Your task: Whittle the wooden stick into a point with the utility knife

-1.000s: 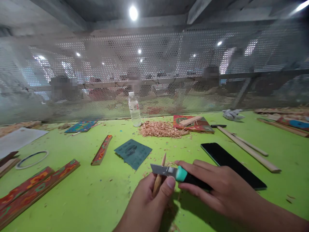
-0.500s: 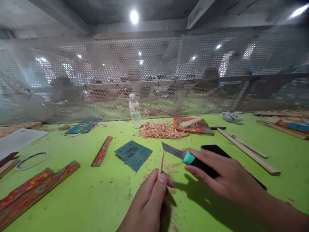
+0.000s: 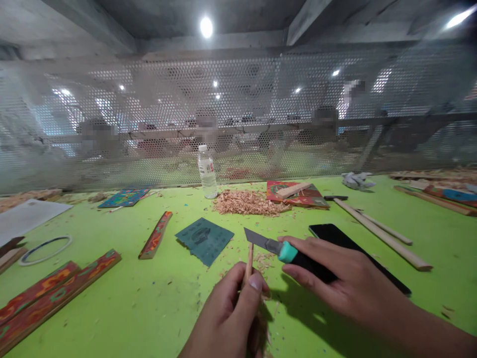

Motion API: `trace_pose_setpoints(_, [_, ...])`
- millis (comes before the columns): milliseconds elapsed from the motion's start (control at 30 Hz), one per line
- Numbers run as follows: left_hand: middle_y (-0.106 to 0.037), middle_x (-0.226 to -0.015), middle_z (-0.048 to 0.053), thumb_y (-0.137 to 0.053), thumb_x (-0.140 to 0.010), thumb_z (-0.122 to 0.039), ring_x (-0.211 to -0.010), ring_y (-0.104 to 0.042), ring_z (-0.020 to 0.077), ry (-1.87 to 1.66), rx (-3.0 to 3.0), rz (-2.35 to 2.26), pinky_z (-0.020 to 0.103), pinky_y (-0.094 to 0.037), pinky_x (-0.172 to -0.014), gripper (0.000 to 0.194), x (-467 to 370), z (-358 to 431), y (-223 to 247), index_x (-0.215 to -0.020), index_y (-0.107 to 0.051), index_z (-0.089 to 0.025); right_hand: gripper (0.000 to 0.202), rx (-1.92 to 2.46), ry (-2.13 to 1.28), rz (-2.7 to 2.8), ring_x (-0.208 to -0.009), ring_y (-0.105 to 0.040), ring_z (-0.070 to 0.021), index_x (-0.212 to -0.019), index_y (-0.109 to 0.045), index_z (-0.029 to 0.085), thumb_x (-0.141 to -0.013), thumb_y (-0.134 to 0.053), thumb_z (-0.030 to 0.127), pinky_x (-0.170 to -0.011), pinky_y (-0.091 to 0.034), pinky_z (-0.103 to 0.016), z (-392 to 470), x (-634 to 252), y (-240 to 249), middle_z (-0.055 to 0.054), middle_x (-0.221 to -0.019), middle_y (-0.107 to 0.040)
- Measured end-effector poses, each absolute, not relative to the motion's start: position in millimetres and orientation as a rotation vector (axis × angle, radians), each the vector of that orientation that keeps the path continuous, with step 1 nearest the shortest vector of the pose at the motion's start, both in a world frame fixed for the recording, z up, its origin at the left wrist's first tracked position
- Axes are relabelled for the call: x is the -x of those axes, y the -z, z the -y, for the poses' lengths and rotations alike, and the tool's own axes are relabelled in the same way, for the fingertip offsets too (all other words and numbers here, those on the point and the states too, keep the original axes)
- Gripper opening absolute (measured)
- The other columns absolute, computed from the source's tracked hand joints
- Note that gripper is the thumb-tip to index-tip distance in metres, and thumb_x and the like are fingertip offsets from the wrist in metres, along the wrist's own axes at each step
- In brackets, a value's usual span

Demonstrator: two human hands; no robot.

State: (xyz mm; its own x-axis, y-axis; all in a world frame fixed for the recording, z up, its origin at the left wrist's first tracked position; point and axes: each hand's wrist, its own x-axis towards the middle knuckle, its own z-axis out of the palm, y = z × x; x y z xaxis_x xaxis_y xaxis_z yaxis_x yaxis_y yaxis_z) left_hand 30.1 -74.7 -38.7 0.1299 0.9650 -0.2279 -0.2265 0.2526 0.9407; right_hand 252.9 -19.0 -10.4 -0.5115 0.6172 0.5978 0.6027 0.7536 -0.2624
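Observation:
My left hand (image 3: 229, 315) grips a thin wooden stick (image 3: 249, 261) that points up and away, its tip sharpened. My right hand (image 3: 339, 283) holds a utility knife (image 3: 278, 247) with a teal collar and black handle. The bare blade points left and sits just right of the stick's tip. Small shavings (image 3: 264, 259) lie on the green table (image 3: 149, 298) under the blade.
A dark sandpaper sheet (image 3: 204, 239), a phone (image 3: 357, 256), a shavings pile (image 3: 246, 202), a water bottle (image 3: 207, 171), painted wooden strips (image 3: 55, 291), long dowels (image 3: 380, 233), a tape ring (image 3: 44, 249) and a perforated metal screen (image 3: 238, 114) with people behind it.
The knife slid from across the stick near my left thumb up and off its tip, then settled slightly lower and to the left. The stick stays upright in my left hand.

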Motion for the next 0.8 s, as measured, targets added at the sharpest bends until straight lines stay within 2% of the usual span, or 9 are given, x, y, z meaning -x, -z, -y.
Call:
trace_pose_setpoints(167, [-0.064,-0.085,0.003,-0.078,-0.084,-0.07,-0.078,-0.061,0.0164,-1.043,-0.9,-1.005,0.024,-0.052,-0.069,0.052,-33.9,74.7,37.3,-0.1,-0.069,-0.021,0.029,0.85,-0.04,2.304,-0.092,-0.082,-0.0267,-0.13,-0.071,0.02,-0.109,-0.056,0.034,-0.076,-0.067,-0.033,19.5,-252.5,8.4,-0.012,-0.109,-0.083])
trace_pose_setpoints(300, [-0.072,-0.1,0.008,-0.079,-0.084,-0.068,-0.104,-0.065,0.0248,-1.094,-0.974,-1.017,0.032,-0.053,-0.092,0.051,-31.8,73.7,33.5,-0.102,-0.072,-0.021,0.026,0.738,-0.163,2.424,-0.096,-0.081,-0.024,-0.127,-0.071,0.023,-0.11,-0.056,0.035,-0.079,-0.065,-0.03,20.9,-251.3,7.2,-0.011,-0.112,-0.082])
trace_pose_setpoints(467, [-0.072,-0.121,0.013,-0.074,-0.087,-0.071,-0.12,-0.061,0.0305,-1.066,-1.177,-0.992,0.04,-0.043,-0.111,0.055,-28.0,71.8,20.8,-0.11,-0.074,-0.021,0.032,0.717,-0.067,2.435,-0.089,-0.081,-0.0223,-0.132,-0.067,0.021,-0.113,-0.05,0.041,-0.074,-0.064,-0.03,22.1,-251.8,8.1,-0.011,-0.109,-0.082])
trace_pose_setpoints(533, [-0.071,-0.117,0.013,-0.072,-0.089,-0.071,-0.118,-0.061,0.03,-1.044,-1.199,-0.985,0.039,-0.044,-0.109,0.054,-27.2,71.7,17.7,-0.109,-0.073,-0.021,0.037,0.731,0.009,2.419,-0.085,-0.081,-0.0231,-0.133,-0.066,0.018,-0.114,-0.047,0.043,-0.07,-0.064,-0.031,21.0,-253.1,9.0,-0.013,-0.107,-0.082])
trace_pose_setpoints(667, [-0.065,-0.091,0.007,-0.063,-0.093,-0.074,-0.091,-0.058,0.0236,-0.999,-1.235,-1.073,0.034,-0.049,-0.085,0.055,-26.9,73.2,19.8,-0.097,-0.071,-0.02,0.039,0.843,0.076,2.304,-0.088,-0.082,-0.0255,-0.134,-0.067,0.017,-0.113,-0.049,0.045,-0.071,-0.064,-0.033,16.0,-257.3,8.5,-0.013,-0.109,-0.083])
trace_pose_setpoints(800, [-0.061,-0.087,0.004,-0.06,-0.091,-0.079,-0.086,-0.053,0.0208,-1.009,-1.248,-1.095,0.03,-0.045,-0.079,0.059,-26.8,74.7,24.8,-0.091,-0.067,-0.021,0.039,0.865,0.098,2.25,-0.094,-0.082,-0.0269,-0.132,-0.069,0.016,-0.112,-0.052,0.045,-0.076,-0.065,-0.034,13.3,-258.8,5.6,-0.014,-0.11,-0.083])
